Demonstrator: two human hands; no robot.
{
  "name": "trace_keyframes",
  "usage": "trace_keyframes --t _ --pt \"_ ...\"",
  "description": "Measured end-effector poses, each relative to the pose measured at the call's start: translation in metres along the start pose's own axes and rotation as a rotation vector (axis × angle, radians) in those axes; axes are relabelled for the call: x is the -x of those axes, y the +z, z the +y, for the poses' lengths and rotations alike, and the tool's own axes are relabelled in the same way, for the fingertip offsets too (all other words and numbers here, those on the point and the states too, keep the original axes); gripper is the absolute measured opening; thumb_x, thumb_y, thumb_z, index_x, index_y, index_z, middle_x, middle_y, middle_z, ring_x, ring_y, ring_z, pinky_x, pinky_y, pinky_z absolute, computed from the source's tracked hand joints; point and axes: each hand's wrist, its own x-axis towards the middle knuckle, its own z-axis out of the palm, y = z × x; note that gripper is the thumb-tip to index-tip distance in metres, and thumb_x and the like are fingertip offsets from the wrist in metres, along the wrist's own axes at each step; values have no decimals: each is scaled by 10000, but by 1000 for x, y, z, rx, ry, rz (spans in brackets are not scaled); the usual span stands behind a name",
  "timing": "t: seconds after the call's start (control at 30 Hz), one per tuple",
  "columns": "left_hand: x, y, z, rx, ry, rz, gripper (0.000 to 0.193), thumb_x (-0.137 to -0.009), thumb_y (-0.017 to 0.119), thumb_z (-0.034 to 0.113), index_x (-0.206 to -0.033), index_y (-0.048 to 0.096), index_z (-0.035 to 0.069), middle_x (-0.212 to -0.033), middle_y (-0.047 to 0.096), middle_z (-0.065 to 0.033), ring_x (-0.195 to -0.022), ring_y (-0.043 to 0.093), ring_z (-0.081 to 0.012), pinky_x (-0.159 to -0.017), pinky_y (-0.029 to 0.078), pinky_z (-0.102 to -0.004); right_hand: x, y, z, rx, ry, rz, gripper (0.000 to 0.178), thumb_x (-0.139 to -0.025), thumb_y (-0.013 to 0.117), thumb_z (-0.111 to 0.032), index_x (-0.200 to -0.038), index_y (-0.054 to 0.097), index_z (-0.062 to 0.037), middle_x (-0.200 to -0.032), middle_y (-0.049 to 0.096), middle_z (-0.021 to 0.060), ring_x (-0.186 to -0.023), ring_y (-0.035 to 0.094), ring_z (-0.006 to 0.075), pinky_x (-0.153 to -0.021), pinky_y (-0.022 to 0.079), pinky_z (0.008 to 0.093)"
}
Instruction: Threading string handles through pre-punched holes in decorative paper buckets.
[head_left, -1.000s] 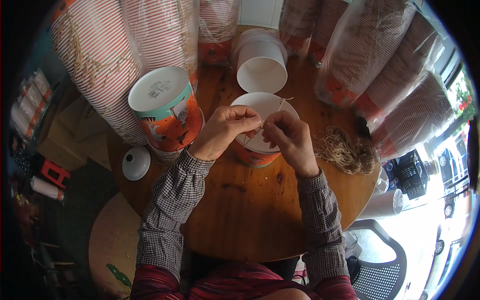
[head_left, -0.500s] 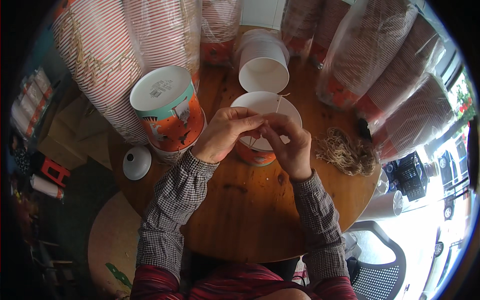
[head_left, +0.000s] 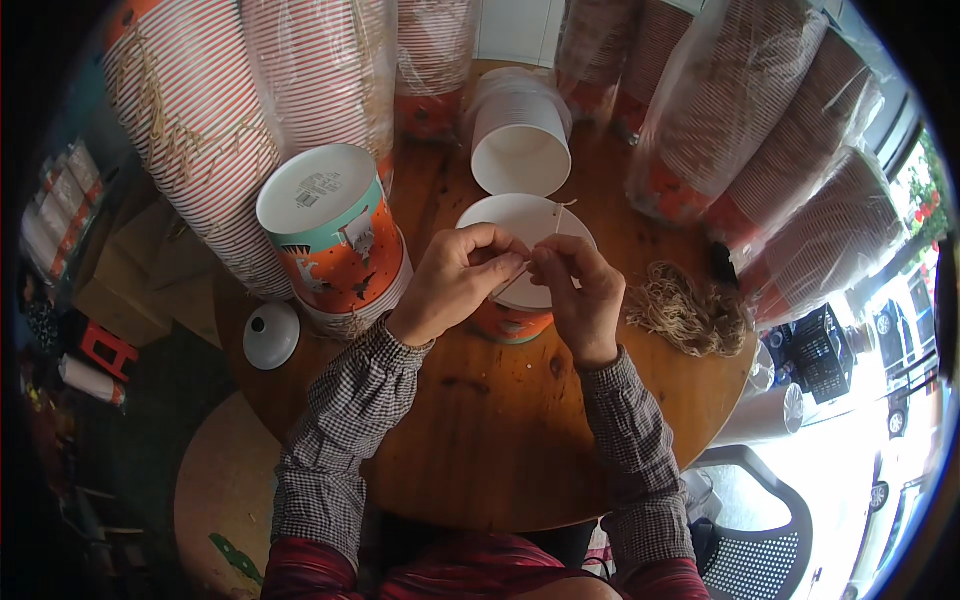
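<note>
An upright paper bucket point(head_left: 520, 225), white inside and orange outside, stands on the round wooden table point(head_left: 500, 430). Above its near rim my left hand point(head_left: 455, 280) and my right hand point(head_left: 580, 290) meet, both pinching a thin tan string point(head_left: 557, 215) that runs up to the bucket's far rim. The fingertips touch each other over the bucket opening. A loose heap of the same tan string point(head_left: 690, 310) lies to the right of my right hand.
An upside-down stack of orange and teal buckets point(head_left: 335, 235) stands left of my hands. A white stack of buckets point(head_left: 520, 135) lies behind. Tall bagged stacks of striped cups point(head_left: 190, 130) ring the table's back. A small white lid point(head_left: 270, 335) sits at the left edge.
Both hands have stayed over the bucket's rim. The fingers have drawn closer together on the string, and my right hand has shifted slightly toward the left.
</note>
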Motion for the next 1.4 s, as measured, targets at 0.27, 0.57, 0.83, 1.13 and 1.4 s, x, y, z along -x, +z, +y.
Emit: trace_keyframes --t 0.27,0.57,0.83,1.13,1.4 --pt "0 3 4 -393 248 68 66 -821 590 -5 -873 630 -12 -829 645 -102 -747 642 -201 -682 498 -307 -1 -1 2 12 47 36 45 -881 605 -21 -916 597 6 -741 665 48 -675 651 100 -618 517 238" --pt "-2 4 -7 -435 325 -49 38 -843 615 17 -872 626 -4 -832 612 -56 -746 603 -146 -640 487 -281 -1 -1 7 111 74 55 43 -875 594 -15 -900 560 -19 -747 643 67 -688 647 110 -603 491 240" --pt "-4 3 -5 -151 148 -11 121 -884 607 59 -964 645 -23 -919 666 -63 -854 620 -118 -782 496 -272 -4 -8 6 87 26 55 60 -925 566 -61 -897 541 -15 -699 570 10 -590 531 49 -526 441 206" --pt "-1 8 -5 -2 66 12 162 -873 642 96 -963 652 -38 -825 675 -38 -772 613 -84 -724 497 -236 1 -4 -13 115 -20 -57 52 -911 563 -27 -940 606 -29 -705 651 50 -631 651 116 -575 522 247" --pt "-2 9 -6 -86 124 34 126 -853 633 112 -841 646 -13 -771 662 -27 -732 589 -86 -696 475 -252 6 -5 -5 440 -268 -41 19 -909 541 -5 -920 555 -13 -709 618 74 -581 633 124 -516 494 243"
